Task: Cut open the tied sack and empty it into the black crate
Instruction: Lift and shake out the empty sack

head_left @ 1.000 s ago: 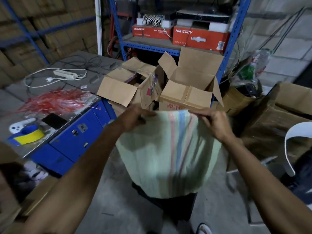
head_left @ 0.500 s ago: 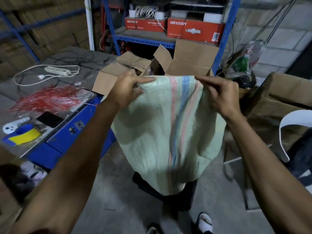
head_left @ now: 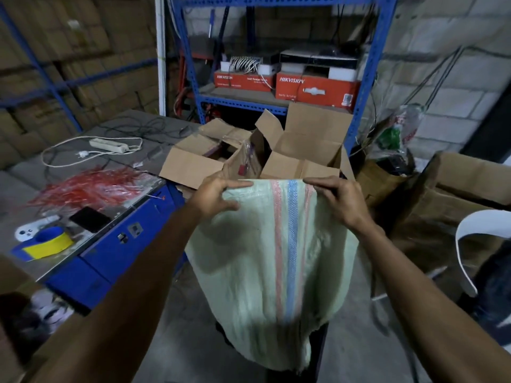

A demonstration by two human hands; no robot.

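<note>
Straight ahead of me, at the back of the room, stands the blue steel shelving [head_left: 367, 87], with red boxes [head_left: 316, 89] on its lower shelf. On my left runs the grey worktable [head_left: 22, 175] with its blue cabinet front [head_left: 124, 244]; on my right sit brown cardboard cartons [head_left: 448, 205]. Between the shelving and me, open cardboard boxes [head_left: 301, 153] stand with their flaps up. Hanging in front of me is the pale green woven sack [head_left: 249, 261], striped down the middle in red and blue; it droops limp from its top edge, and its ragged lower end hangs over the black crate [head_left: 318, 352], of which I see only a dark sliver beneath the cloth. I cannot tell whether the sack touches the crate. My left hand [head_left: 214, 199] pinches the sack's top edge at the left corner, thumb stretched along the hem and fingers curled into the fabric below. My right hand [head_left: 340, 200] grips the same edge at the right corner, fingers bent over the hem and thumb tucked against the cloth. Both hands hold the edge level, a sack's width apart. On the worktable lie a tangle of red ties [head_left: 83, 186], a white power strip [head_left: 109, 145] with its looped cord, a black phone [head_left: 90, 219] and a blue and yellow roll of tape [head_left: 48, 243].
</note>
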